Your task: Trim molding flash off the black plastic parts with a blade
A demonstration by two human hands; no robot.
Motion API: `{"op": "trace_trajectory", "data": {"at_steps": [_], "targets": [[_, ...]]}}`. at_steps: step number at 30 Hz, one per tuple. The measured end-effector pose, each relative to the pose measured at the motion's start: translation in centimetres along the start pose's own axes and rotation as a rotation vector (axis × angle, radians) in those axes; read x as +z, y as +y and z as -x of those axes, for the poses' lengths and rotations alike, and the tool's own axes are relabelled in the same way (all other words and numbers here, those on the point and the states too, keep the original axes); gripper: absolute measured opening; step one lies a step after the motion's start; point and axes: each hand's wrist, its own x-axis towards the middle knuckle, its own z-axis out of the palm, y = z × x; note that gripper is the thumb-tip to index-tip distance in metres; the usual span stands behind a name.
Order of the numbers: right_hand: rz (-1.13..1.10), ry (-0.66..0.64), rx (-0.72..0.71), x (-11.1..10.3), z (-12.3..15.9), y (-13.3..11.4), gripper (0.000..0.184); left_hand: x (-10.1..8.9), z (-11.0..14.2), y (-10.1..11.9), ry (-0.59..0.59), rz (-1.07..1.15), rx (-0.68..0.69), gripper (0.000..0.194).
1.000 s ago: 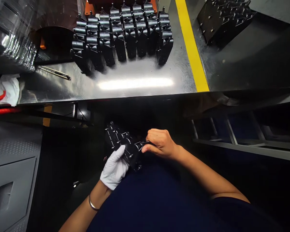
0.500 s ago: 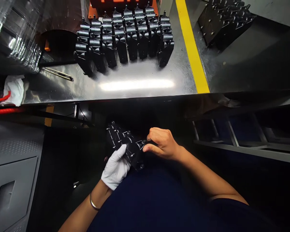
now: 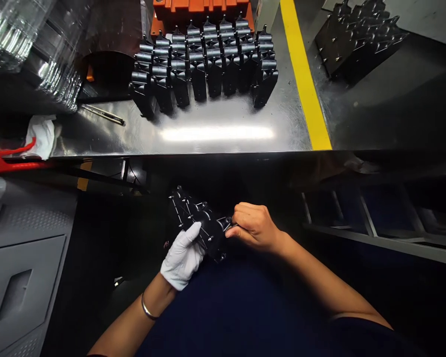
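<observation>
My left hand (image 3: 183, 258), in a white glove, grips a black moulded plastic part (image 3: 198, 218) with shiny pins and a curved rib, thumb on its upper face. The part is held tilted in front of my dark blue shirt, below the bench edge. My right hand (image 3: 256, 225) is bare and closed at the part's right end, thumb and curled fingers against a small protruding lug. Whether a small tool sits inside those fingers is hidden. Rows of similar black parts (image 3: 214, 74) stand upright on the metal bench (image 3: 215, 144) ahead.
A yellow tape strip (image 3: 305, 74) crosses the bench, with more black parts (image 3: 357, 44) to its right. An orange case (image 3: 204, 7) sits at the back. Left are clear plastic packs (image 3: 59, 79), a box cutter (image 3: 103, 114), a white cloth (image 3: 40, 136) and a grey bin (image 3: 26, 267).
The view has shifted, so the bench and both hands appear slightly farther right. The grip on the black part looks the same; more of a red object shows at the left.
</observation>
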Motion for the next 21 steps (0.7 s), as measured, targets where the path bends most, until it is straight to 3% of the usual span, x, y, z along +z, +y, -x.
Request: {"op": "trace_trajectory", "data": {"at_steps": [2,6,10,13,15,18,19,21], "targets": [[-0.046,-0.023,-0.011,0.0,0.0,0.0,0.048,0.2,-0.2,0.0,0.002,0.007,-0.009,0.009],[-0.343,0.042,0.025,-0.3,0.0,0.2,0.042,0.5,-0.3,0.1,-0.001,-0.034,0.035,0.011],[-0.415,0.169,0.227,-0.6,-0.3,0.8,0.041,0.0,0.0,1.0,-0.008,-0.099,0.125,0.017],[-0.407,0.251,0.482,-0.3,-0.5,2.0,0.038,-0.6,0.1,2.2,-0.092,-0.128,-0.043,0.023],[-0.484,0.285,0.584,0.0,-0.6,3.1,0.031,-0.8,-0.1,2.8,-0.254,-0.152,-0.226,0.036],[-0.708,0.137,0.589,0.2,-0.7,4.6,0.059,-0.9,-0.9,3.0,-0.503,-0.231,-0.43,0.049],[-0.771,0.038,0.579,0.1,-0.7,4.9,0.065,-1.1,-1.3,3.0,-0.519,-0.259,-0.455,0.047],[-0.827,-0.119,0.585,-0.1,-0.7,5.2,0.063,-1.5,-1.8,3.1,-0.436,-0.27,-0.396,0.037]]}}
